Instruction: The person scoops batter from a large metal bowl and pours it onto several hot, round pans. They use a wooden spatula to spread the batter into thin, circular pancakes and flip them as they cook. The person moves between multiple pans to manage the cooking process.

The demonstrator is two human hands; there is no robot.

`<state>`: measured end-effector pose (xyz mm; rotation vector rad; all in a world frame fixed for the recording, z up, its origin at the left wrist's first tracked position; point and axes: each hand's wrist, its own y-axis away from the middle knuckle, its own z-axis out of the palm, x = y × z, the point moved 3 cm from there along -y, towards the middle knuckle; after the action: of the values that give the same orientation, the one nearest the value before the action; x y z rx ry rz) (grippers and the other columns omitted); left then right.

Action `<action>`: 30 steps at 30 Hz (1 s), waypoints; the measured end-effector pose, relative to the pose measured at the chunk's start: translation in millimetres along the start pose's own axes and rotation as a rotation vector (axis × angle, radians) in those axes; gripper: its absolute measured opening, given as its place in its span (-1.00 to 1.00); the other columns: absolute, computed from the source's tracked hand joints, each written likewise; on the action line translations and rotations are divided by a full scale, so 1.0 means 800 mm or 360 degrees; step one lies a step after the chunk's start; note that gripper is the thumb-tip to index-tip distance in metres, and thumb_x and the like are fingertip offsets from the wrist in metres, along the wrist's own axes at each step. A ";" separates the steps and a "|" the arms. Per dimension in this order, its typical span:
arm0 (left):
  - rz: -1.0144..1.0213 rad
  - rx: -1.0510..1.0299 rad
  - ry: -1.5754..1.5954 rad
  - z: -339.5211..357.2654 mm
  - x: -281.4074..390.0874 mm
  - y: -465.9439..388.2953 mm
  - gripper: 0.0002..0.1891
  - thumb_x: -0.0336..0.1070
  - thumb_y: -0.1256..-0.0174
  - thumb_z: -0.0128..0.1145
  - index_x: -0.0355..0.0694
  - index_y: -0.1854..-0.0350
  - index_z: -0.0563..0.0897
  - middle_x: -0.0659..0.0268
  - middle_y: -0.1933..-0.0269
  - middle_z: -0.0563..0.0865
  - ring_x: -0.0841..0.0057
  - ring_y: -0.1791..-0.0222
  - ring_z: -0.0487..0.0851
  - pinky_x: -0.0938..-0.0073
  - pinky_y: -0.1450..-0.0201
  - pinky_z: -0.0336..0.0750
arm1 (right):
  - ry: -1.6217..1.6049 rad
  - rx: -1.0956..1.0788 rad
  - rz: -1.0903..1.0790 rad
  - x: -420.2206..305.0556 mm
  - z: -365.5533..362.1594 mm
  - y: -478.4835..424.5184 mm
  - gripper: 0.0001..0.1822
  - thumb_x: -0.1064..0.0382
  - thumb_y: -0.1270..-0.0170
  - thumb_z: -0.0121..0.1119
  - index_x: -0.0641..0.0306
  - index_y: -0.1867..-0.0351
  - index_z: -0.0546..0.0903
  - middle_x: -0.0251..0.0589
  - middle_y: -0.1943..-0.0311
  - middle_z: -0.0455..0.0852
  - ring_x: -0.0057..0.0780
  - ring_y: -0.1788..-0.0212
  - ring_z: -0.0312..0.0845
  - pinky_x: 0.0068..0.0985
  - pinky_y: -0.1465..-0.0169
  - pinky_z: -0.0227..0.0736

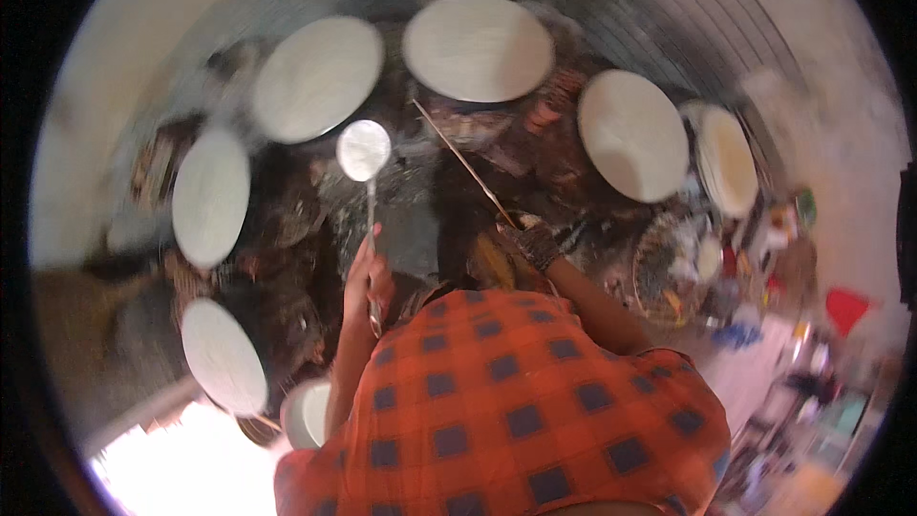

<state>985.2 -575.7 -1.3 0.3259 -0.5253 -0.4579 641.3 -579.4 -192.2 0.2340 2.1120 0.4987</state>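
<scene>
My left hand [370, 276] grips the handle of a metal ladle [364, 150], its round bowl pointing away from me. In my right hand [531, 241], which wears a dark glove, is a long thin stick [466, 165] slanting forward and left. Large round pans with pale, whitish surfaces stand in an arc around me: one [478, 48] straight ahead, one [320, 79] ahead to the left, one [633, 136] to the right, and others [210, 198] further left. Neither the ladle nor the stick visibly touches a pan. Whether the pale surfaces are batter or covers I cannot tell.
A stack of round, flat pale pieces [727, 161] lies at the far right. Near it stand a wire basket [655, 272] and assorted small items. A whitish bucket or pot [308, 412] is beside my left elbow. Broken bricks [543, 115] lie between the pans.
</scene>
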 end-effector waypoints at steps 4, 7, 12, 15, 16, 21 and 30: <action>0.0017 0.0037 -0.1131 0.078 -0.056 -0.008 -0.53 -0.27 -0.57 -0.16 -0.21 -0.45 0.20 0.52 0.54 0.37 0.77 0.76 0.23 0.70 0.73 0.19 | -0.0146 0.0261 0.0364 0.027 -0.063 0.071 -0.35 -0.35 -0.20 0.14 0.31 0.21 0.65 -0.15 0.51 0.64 -0.31 0.48 0.54 -0.38 0.36 0.49; -0.0436 -0.0101 -0.0499 0.143 -0.114 -0.080 -0.55 -0.26 -0.58 -0.19 -0.19 -0.45 0.21 0.50 0.51 0.39 0.76 0.75 0.24 0.68 0.73 0.23 | -0.0120 0.0525 0.0617 0.069 -0.113 0.086 -0.36 -0.33 -0.20 0.17 0.34 0.23 0.65 -0.15 0.52 0.61 -0.36 0.49 0.50 -0.38 0.37 0.44; -0.0702 -0.0089 0.0171 0.191 -0.200 -0.157 -0.57 -0.24 -0.58 -0.22 -0.19 -0.42 0.22 0.49 0.52 0.28 0.79 0.75 0.25 0.68 0.79 0.26 | -0.0470 0.1035 0.1120 0.149 -0.225 0.111 -0.47 -0.19 -0.24 0.21 0.32 0.14 0.66 -0.10 0.38 0.71 -0.33 0.31 0.61 -0.30 0.22 0.48; -0.0484 -0.0127 -0.0624 0.233 -0.227 -0.168 -0.56 -0.25 -0.57 -0.19 -0.18 -0.43 0.22 0.50 0.51 0.30 0.80 0.75 0.24 0.69 0.82 0.20 | -0.1217 0.1242 0.0638 0.265 -0.270 0.118 -0.52 -0.13 -0.31 0.18 0.32 0.12 0.67 -0.18 0.37 0.71 -0.40 0.33 0.58 -0.38 0.36 0.43; -0.0494 -0.0152 -0.0645 0.242 -0.234 -0.176 -0.56 -0.24 -0.56 -0.17 -0.18 -0.42 0.23 0.51 0.52 0.30 0.82 0.75 0.22 0.71 0.81 0.16 | -0.1430 0.1224 0.0563 0.288 -0.279 0.106 -0.51 -0.13 -0.30 0.20 0.33 0.11 0.67 -0.20 0.36 0.71 -0.41 0.32 0.57 -0.39 0.37 0.42; -0.0682 0.0182 -0.0395 0.255 -0.261 -0.216 -0.56 -0.23 -0.59 -0.24 -0.16 -0.44 0.19 0.50 0.53 0.34 0.81 0.78 0.25 0.68 0.84 0.21 | -0.1674 0.1030 0.0553 0.315 -0.333 0.056 -0.39 -0.19 -0.14 0.35 0.39 0.09 0.66 -0.17 0.22 0.72 -0.40 0.20 0.55 -0.40 0.12 0.47; -0.1140 -0.0402 -0.0547 0.181 -0.217 -0.263 -0.65 -0.06 -0.60 -0.27 -0.07 -0.24 0.41 0.55 0.61 0.33 0.76 0.83 0.17 0.63 0.85 0.15 | -0.1191 0.1294 0.0928 0.191 -0.349 0.055 -0.54 -0.10 -0.04 0.24 0.22 0.18 0.71 -0.04 0.31 0.76 -0.11 0.21 0.66 -0.28 0.08 0.49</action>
<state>703.1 -694.8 -39.2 0.1830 -0.6700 -1.2792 323.3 -558.8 -150.6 1.3028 1.3677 -0.1629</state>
